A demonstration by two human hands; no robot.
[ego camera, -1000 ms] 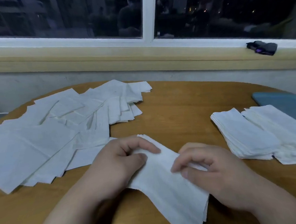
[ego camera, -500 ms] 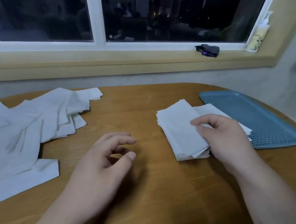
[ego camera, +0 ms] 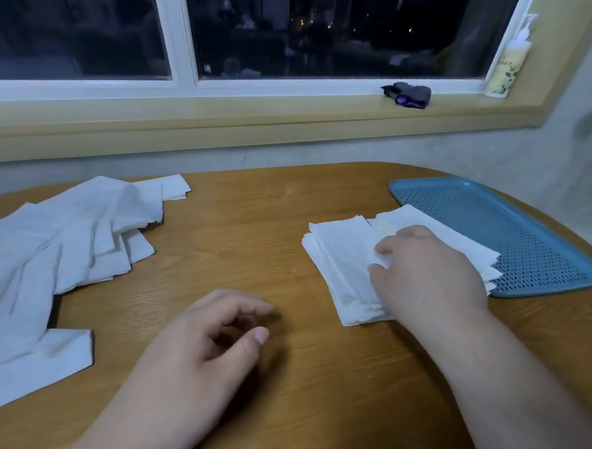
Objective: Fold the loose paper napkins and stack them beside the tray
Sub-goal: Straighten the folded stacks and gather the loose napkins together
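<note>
Right grip: resting on white folded paper napkin stack beside blue perforated plastic tray, pinching or not I can't tell.
Left grip: hanging loose, empty.
Risk: lift-off dragging top sheets askew.

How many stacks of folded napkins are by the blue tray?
2. The left stack lies on the table, partly under the right hand; the right stack sits beside it, one corner over the tray's rim. The hand hides their seam.
</note>
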